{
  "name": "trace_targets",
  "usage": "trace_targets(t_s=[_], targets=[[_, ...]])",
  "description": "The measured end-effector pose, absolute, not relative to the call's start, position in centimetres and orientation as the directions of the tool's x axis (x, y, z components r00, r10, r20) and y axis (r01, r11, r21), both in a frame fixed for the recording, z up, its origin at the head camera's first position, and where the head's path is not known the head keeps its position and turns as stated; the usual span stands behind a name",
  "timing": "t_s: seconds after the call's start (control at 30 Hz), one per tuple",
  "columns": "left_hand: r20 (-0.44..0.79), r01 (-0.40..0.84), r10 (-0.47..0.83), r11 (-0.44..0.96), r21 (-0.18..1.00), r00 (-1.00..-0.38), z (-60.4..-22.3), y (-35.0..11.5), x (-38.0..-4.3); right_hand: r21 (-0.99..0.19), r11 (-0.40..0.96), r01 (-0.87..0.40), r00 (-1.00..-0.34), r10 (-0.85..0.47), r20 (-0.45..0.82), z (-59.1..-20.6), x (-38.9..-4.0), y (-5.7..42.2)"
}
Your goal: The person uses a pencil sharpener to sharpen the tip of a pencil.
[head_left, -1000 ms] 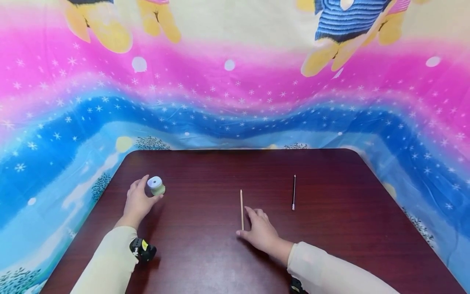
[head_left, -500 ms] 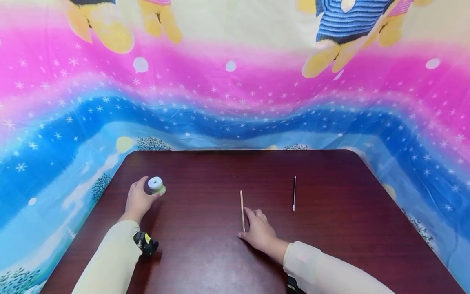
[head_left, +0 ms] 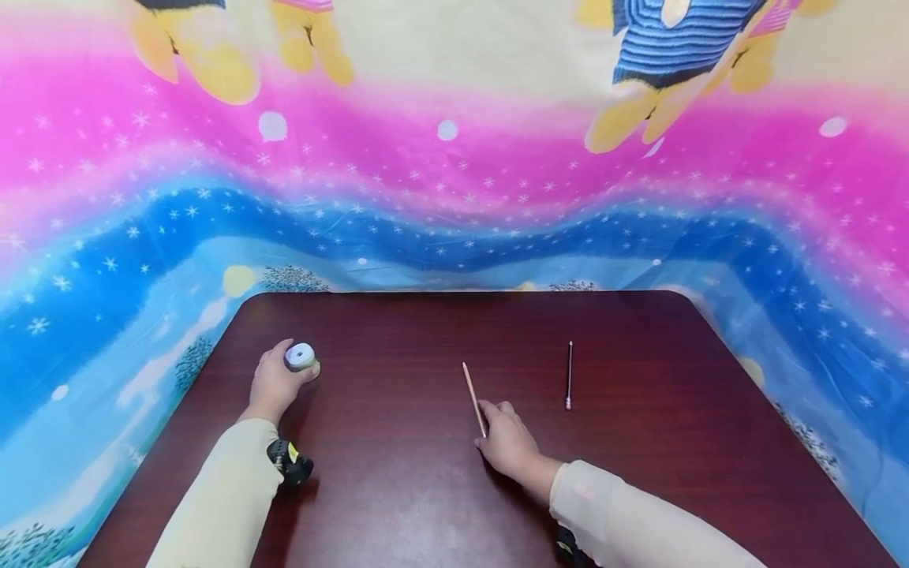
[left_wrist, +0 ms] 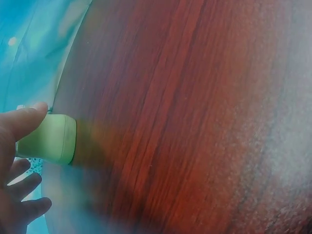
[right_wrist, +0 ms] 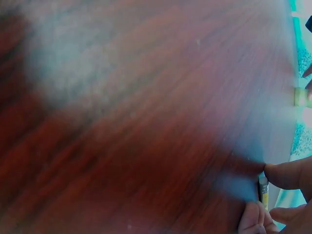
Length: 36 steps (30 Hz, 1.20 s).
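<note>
At the table's left side my left hand (head_left: 275,383) holds a small pencil sharpener (head_left: 300,356), its thumb along the near side. The sharpener has a white top with a dark hole and a pale green body, standing upright. In the left wrist view the green body (left_wrist: 56,139) shows beyond the thumb, the other fingers spread below it. Near the middle, my right hand (head_left: 510,442) pinches the lower end of a light wooden-coloured pencil (head_left: 473,397), whose point faces away and slightly left. The right wrist view shows the pencil's eraser end (right_wrist: 263,184) between thumb and fingers.
A dark pencil (head_left: 569,375) lies to the right of my right hand, eraser end nearer me. The dark red-brown wooden table (head_left: 398,489) reaches back to a patterned cloth (head_left: 454,181) that hangs around its far and side edges.
My right hand has closed on the pencil and turned it, its near end swinging right. The left thumb has come further round the sharpener, and the left forearm has shifted slightly right.
</note>
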State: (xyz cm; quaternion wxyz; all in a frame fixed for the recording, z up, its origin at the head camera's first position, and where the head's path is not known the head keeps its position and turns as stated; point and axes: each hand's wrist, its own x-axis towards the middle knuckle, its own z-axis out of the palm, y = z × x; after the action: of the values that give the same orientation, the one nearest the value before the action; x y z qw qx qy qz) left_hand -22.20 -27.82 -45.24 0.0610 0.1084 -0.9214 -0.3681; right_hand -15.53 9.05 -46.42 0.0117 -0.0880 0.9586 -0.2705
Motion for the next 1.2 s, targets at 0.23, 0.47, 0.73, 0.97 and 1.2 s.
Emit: trace_targets(t_s=[0.23,0.47,0.73,0.97,1.2], targets=[[0.034,-0.146,-0.234,0.709,0.69,-0.972,-45.4,-27.6,-22.8,-0.506,0.852,-0.133,-0.988,-0.153,0.003,-46.2,-16.1,9.6],[0.058,-0.136,-0.242,0.71,0.691,-0.969,-45.5,-27.7,-22.7,-0.471,0.867,-0.163,-0.985,-0.167,0.034,-46.0,-16.5,9.9],[0.078,-0.138,-0.26,0.714,0.686,-0.962,-45.6,-28.0,-22.8,-0.429,0.887,-0.169,-0.984,-0.175,0.025,-45.7,-17.1,10.0],[0.063,-0.162,-0.289,0.688,0.707,-0.955,-46.2,-28.0,-22.7,-0.379,0.912,-0.155,-0.987,-0.157,0.027,-45.6,-17.4,10.1],[0.08,-0.141,-0.285,0.677,0.723,-0.955,-46.3,-27.8,-22.5,-0.345,0.929,-0.133,-0.991,-0.136,0.014,-45.8,-17.8,10.2]])
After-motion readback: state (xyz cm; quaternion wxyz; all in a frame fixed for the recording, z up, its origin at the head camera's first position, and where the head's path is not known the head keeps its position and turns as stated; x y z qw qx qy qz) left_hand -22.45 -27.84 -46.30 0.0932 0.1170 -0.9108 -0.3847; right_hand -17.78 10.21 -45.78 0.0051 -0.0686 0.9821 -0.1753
